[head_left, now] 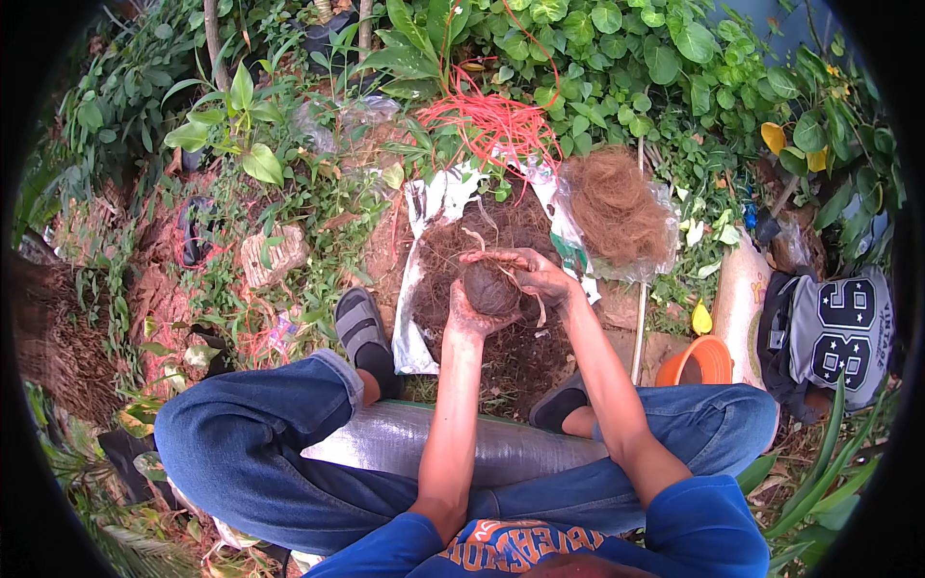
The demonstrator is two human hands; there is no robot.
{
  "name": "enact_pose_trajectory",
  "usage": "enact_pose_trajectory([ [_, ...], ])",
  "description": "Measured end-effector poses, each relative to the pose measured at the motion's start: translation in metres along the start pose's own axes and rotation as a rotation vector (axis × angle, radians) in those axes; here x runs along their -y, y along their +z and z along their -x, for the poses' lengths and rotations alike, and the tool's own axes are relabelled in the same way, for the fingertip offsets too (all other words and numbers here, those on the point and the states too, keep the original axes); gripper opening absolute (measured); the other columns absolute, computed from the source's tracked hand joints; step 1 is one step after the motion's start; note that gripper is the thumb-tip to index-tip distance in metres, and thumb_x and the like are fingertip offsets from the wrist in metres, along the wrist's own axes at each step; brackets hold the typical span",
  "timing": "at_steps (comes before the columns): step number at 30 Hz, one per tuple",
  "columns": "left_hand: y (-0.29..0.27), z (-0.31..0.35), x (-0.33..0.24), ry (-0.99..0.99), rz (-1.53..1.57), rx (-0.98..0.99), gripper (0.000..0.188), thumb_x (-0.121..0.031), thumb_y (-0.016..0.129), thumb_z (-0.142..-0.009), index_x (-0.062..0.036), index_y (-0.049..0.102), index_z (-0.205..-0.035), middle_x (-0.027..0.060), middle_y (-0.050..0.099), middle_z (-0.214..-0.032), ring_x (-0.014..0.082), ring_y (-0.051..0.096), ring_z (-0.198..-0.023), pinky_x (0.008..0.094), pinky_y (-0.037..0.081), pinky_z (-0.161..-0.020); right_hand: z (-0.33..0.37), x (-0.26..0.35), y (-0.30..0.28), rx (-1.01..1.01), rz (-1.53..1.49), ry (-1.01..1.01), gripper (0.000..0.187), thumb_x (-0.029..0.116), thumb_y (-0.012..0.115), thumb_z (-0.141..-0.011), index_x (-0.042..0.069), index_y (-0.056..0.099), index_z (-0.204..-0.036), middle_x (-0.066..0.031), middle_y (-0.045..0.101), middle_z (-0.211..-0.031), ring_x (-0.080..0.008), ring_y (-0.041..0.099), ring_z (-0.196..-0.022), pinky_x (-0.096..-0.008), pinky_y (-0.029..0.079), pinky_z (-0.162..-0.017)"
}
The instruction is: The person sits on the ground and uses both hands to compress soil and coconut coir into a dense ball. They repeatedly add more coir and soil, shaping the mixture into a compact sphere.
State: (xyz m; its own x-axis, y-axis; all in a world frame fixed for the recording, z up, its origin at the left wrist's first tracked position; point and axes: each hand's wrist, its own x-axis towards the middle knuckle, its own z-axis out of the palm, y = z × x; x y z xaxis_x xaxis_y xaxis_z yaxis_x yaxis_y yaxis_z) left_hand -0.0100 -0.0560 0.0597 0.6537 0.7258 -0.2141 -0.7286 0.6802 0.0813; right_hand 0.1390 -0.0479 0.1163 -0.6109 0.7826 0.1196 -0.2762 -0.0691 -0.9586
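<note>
A round, dark brown ball [491, 288] of soil or fibre rests between my hands, with thin strands around it. My left hand [467, 313] cups it from below and the left side, palm dirty with soil. Curved around its right and upper side is my right hand [544, 274], fingers stretching over the top. A pale strip [541, 310] hangs beside the right hand, and another strand rises above the ball. Under both hands, dark soil and fibre [438, 260] lie on a spread white sack [416, 332]. Whether the right fingertips pinch a strand is hard to see.
Beyond the sack lies a tangle of red string [496, 120]. Brown coir fibre [617, 207] sits on clear plastic to the right, near a thin pole [640, 328]. An orange pot [711, 360] and a grey-and-black cloth item [848, 332] are at the right. Leafy plants [665, 48] border the back.
</note>
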Motion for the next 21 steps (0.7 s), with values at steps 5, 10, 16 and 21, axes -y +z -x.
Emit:
enact_pose_trajectory([
  [5, -0.020, -0.008, -0.001, 0.086, -0.005, -0.123, 0.043, -0.042, 0.034, -0.087, -0.0135, 0.060, -0.107, 0.0061, 0.063, -0.108, 0.0222, 0.059, -0.099, 0.0448, 0.046, -0.086, -0.008, 0.001, 0.008, -0.077, 0.125, 0.012, 0.038, 0.014, 0.069, -0.078, 0.001, 0.063, -0.113, -0.0088, 0.062, -0.120, -0.0185, 0.053, -0.116, -0.0345, 0.036, -0.104],
  [10, 0.001, 0.014, -0.004, 0.151, -0.090, -0.250, 0.043, -0.041, 0.041, -0.087, -0.0135, 0.058, -0.115, 0.0087, 0.060, -0.110, 0.0254, 0.057, -0.101, 0.0491, 0.049, -0.078, -0.018, -0.011, 0.016, -0.188, 0.219, 0.004, 0.030, 0.013, 0.070, -0.078, 0.002, 0.067, -0.106, -0.0078, 0.064, -0.115, -0.0175, 0.055, -0.112, -0.0341, 0.037, -0.102],
  [16, 0.027, 0.019, -0.003, 0.200, -0.102, -0.357, 0.040, -0.039, 0.036, -0.088, -0.0153, 0.059, -0.112, 0.0073, 0.060, -0.113, 0.0259, 0.059, -0.102, 0.0511, 0.047, -0.086, -0.023, -0.015, 0.024, -0.250, 0.234, -0.079, 0.032, 0.014, 0.073, -0.075, 0.001, 0.066, -0.103, -0.0078, 0.067, -0.106, -0.0154, 0.057, -0.107, -0.0335, 0.040, -0.099],
  [21, -0.033, 0.003, -0.008, 0.194, 0.329, 0.061, 0.034, -0.030, 0.042, -0.089, -0.0113, 0.058, -0.112, 0.0083, 0.061, -0.111, 0.0236, 0.060, -0.100, 0.0433, 0.051, -0.085, -0.030, -0.024, 0.039, -0.440, 0.500, -0.180, 0.030, 0.011, 0.075, -0.070, 0.002, 0.065, -0.096, -0.0067, 0.069, -0.098, -0.0146, 0.061, -0.097, -0.0332, 0.044, -0.093],
])
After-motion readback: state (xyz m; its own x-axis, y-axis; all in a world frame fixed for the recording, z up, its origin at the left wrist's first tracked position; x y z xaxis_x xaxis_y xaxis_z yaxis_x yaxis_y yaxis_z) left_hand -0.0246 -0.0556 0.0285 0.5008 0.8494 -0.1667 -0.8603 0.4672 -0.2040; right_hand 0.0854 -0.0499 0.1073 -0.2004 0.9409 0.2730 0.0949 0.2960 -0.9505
